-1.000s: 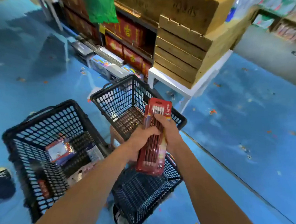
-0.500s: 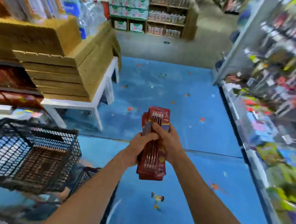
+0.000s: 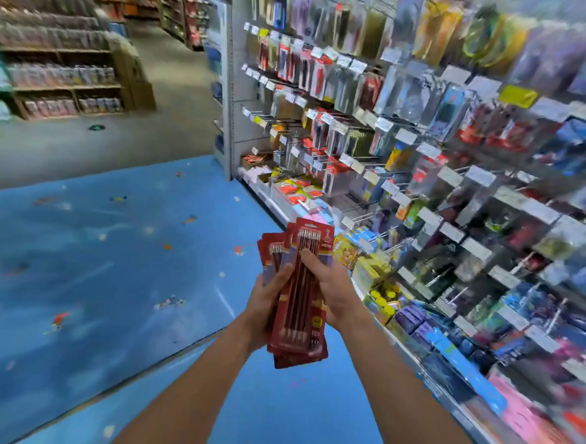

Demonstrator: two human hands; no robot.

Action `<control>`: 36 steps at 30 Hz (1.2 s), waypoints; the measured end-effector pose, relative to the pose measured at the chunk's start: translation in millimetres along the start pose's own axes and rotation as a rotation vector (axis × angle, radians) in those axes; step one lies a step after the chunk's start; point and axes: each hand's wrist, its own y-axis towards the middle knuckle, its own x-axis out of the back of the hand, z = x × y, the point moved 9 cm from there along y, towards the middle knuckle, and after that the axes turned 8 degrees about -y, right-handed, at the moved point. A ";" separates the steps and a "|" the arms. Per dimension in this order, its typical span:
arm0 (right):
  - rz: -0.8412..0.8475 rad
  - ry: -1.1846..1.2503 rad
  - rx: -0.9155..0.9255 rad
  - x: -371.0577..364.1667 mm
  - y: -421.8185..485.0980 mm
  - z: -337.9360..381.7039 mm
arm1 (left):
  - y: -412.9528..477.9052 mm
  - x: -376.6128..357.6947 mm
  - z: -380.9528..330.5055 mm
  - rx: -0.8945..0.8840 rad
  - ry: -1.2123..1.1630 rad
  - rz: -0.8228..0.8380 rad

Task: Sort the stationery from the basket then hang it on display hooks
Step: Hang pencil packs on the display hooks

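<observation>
A stack of red pencil packs (image 3: 301,291) is held upright in front of me, fanned a little at the top. My left hand (image 3: 266,306) grips the stack from the left side. My right hand (image 3: 332,293) grips it from the right, thumb across the front pack. The display wall of hooks (image 3: 374,165) with hanging stationery fills the right side, an arm's length beyond the packs. No basket is in view.
Low shelf trays (image 3: 399,307) of colourful boxes run along the base of the display to my right. Blue floor (image 3: 110,262) spreads to the left. Wooden shelves (image 3: 63,80) of goods stand far back left across a grey aisle.
My view has swung right, away from the black baskets and wooden crates, onto the hook display. Both hands keep the same hold on the packs, which are now fanned slightly.
</observation>
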 end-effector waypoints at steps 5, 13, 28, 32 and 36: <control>-0.284 -0.063 0.045 86.1 10.1 28.9 | 60.7 -49.7 28.6 0.132 0.170 0.108; -0.817 -0.128 0.038 234.4 -25.7 56.2 | 123.5 -160.0 88.2 0.297 0.270 0.344; -0.957 0.112 -0.019 486.8 -143.5 58.0 | 177.2 -357.8 300.3 0.554 0.455 0.524; -0.923 0.128 -0.047 566.9 -148.8 53.6 | 211.4 -400.2 361.9 0.567 0.461 0.476; -0.919 0.192 -0.091 639.0 -140.1 43.0 | 245.1 -426.2 410.0 0.595 0.470 0.398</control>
